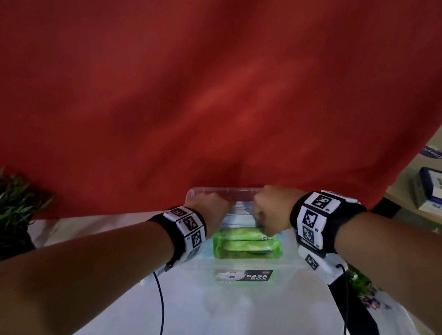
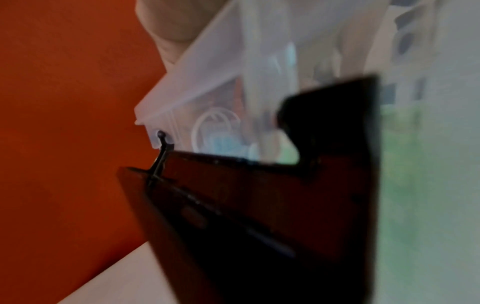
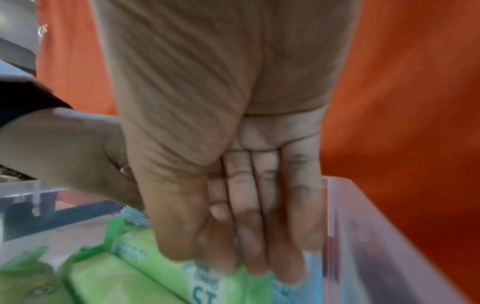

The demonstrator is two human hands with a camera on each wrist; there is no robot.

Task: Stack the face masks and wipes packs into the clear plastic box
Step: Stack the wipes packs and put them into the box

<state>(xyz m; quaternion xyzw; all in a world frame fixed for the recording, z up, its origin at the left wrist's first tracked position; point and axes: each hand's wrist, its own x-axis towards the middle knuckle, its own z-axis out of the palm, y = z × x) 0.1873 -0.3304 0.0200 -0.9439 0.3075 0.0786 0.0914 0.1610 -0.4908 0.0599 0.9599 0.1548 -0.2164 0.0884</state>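
Face masks (image 1: 240, 214) in clear plastic box (image 1: 222, 191): right hand (image 3: 233, 164) fingers straight, together, pressing stack; left hand (image 1: 209, 206) alongside, grip unclear.

wipes packs (image 1: 246, 241) in clear box (image 1: 219, 191), face masks (image 1: 238, 216) behind them

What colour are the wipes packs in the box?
The wipes packs are bright green, clearest in the head view.

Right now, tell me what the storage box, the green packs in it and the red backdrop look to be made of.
Storage box: clear rigid plastic, glossy; the contents show through its walls.
Green packs: soft plastic film, slightly shiny, with ruffled sealed ends and light highlights.
Red backdrop: probably cloth, matte; it hangs with soft, mottled shading, though blur hides any weave.
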